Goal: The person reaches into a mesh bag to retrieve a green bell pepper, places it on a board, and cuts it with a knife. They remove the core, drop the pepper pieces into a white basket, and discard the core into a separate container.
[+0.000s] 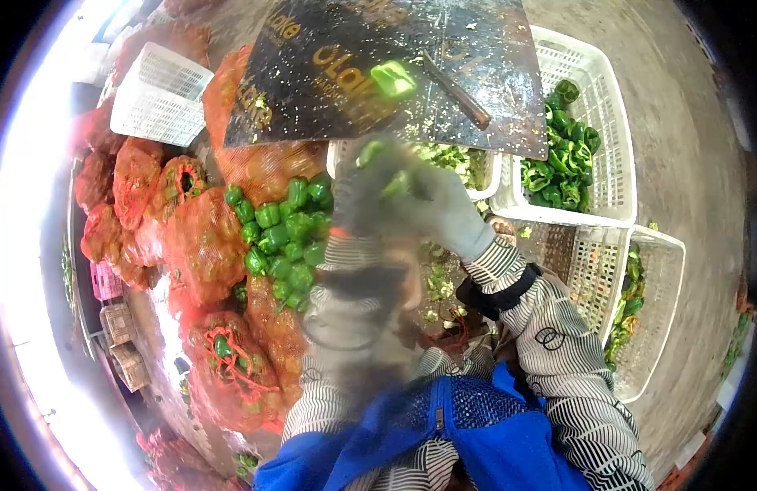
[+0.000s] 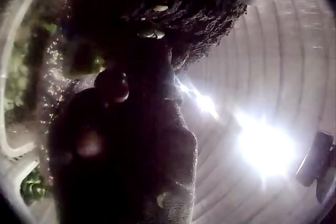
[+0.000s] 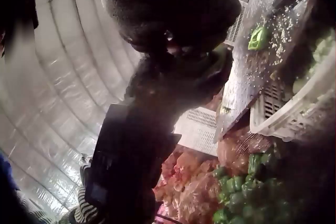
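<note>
In the head view my gloved left hand (image 1: 364, 200), blurred, is raised in front of the board's near edge and grips a green bell pepper (image 1: 369, 153). Beside it my right hand (image 1: 450, 214), in a grey glove, pinches a green pepper piece (image 1: 397, 185) between the two hands. Both wrist views show the hands dark and close together. On the dark cutting board (image 1: 313, 90) lie a light green pepper piece (image 1: 392, 79) and a knife (image 1: 458, 92) with a wooden handle, among scattered seeds.
Under the board's near edge stands a white crate (image 1: 495, 176) of pale pepper cores. A crate (image 1: 616, 155) of cut peppers is at right, another crate (image 1: 669, 286) below it. Whole green peppers (image 1: 284, 237) and red mesh sacks (image 1: 202, 245) fill the left.
</note>
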A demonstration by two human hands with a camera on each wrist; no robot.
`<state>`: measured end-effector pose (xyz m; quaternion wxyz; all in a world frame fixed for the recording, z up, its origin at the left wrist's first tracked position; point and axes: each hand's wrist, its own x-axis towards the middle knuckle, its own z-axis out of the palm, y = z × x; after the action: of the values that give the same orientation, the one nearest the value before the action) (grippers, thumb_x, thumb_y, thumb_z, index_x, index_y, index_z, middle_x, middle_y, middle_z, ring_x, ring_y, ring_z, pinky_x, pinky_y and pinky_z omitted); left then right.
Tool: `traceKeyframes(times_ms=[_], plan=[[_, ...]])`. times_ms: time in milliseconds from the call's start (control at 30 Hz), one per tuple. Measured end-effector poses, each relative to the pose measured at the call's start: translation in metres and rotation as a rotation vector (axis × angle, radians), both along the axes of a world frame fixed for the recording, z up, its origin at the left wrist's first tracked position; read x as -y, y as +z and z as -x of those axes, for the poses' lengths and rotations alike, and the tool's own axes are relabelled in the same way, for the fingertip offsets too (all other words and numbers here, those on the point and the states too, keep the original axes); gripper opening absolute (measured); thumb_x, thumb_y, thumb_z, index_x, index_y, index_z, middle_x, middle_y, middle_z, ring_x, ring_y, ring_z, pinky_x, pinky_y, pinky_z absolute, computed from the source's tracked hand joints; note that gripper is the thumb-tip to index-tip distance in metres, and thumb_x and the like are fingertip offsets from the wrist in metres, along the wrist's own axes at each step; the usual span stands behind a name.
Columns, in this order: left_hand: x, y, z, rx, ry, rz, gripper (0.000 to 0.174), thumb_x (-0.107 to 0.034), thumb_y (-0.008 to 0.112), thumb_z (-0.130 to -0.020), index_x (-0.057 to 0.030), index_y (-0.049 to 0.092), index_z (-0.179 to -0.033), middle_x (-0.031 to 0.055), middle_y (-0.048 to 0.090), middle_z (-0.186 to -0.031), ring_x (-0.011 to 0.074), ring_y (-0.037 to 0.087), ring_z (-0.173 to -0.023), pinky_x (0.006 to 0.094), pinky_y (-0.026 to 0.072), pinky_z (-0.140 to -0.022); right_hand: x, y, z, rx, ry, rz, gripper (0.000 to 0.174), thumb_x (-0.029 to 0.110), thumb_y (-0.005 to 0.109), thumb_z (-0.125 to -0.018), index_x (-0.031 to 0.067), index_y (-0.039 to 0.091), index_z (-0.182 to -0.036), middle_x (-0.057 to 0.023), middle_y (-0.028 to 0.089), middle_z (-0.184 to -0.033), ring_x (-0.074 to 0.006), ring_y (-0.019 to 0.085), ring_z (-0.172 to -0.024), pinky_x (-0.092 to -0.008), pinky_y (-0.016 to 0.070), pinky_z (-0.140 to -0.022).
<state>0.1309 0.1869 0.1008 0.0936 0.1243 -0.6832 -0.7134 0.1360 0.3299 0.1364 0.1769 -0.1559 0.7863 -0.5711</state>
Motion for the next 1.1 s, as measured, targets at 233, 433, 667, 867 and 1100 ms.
traceKeyframes(times_ms=[233,433,667,867,1100], plan=[[-0.009,-0.038,-0.001,-0.283,0.189,-0.216,0.025,-0.011,0.065,-0.087,-0.0022,0.06,-0.11,0.005,0.064,-0.097,0.0131,0.063,-0.085,0.0261,0.0544,-0.068,-0.001,-0.007,0.003,-0.122,0.046,-0.177,0.066,0.019,0.07,-0.082,0.0011,0.043,-0.139,-0.0216,0.035,-0.149,-0.0359,0.034,-0.138,-0.0389,0.0282,-0.114],[-0.015,0.037,-0.011,-0.054,-0.283,-0.559,0.033,-0.003,0.066,-0.082,-0.0041,0.058,-0.114,0.0068,0.061,-0.104,0.015,0.061,-0.089,0.0255,0.0549,-0.071,-0.002,-0.012,-0.001,0.073,-0.03,0.22,0.058,0.02,0.065,-0.087,0.0012,0.045,-0.138,-0.0232,0.036,-0.148,-0.034,0.029,-0.14,-0.0413,0.0221,-0.116],[-0.008,0.022,-0.014,-0.404,-0.49,-0.034,0.048,0.006,0.068,-0.077,-0.005,0.056,-0.123,0.0068,0.054,-0.119,0.016,0.058,-0.101,0.0279,0.0544,-0.076,-0.009,-0.011,-0.009,0.299,-0.104,0.453,0.062,0.038,0.06,-0.083,0.0014,0.05,-0.132,-0.0235,0.048,-0.129,-0.0366,0.041,-0.127,-0.0486,0.0288,-0.111],[-0.017,0.049,-0.006,-0.608,-0.261,0.714,0.035,0.009,0.063,-0.076,-0.0047,0.063,-0.108,0.0044,0.057,-0.099,0.0115,0.059,-0.088,0.0268,0.0523,-0.07,-0.004,-0.01,-0.008,0.066,-0.09,0.357,0.103,0.085,0.052,-0.069,-0.0042,0.054,-0.12,-0.0185,0.055,-0.106,-0.0326,0.058,-0.094,-0.0539,0.0374,-0.104],[-0.02,0.025,0.004,-0.363,-0.188,0.303,0.027,-0.031,0.055,-0.098,-0.0071,0.066,-0.102,0.003,0.068,-0.095,0.0147,0.061,-0.093,0.0301,0.0489,-0.078,-0.011,0.01,-0.003,0.462,-0.208,1.012,0.057,0.047,0.046,-0.095,-0.0013,0.055,-0.123,-0.0019,0.053,-0.079,-0.0083,0.053,-0.059,-0.0218,0.0366,-0.047]])
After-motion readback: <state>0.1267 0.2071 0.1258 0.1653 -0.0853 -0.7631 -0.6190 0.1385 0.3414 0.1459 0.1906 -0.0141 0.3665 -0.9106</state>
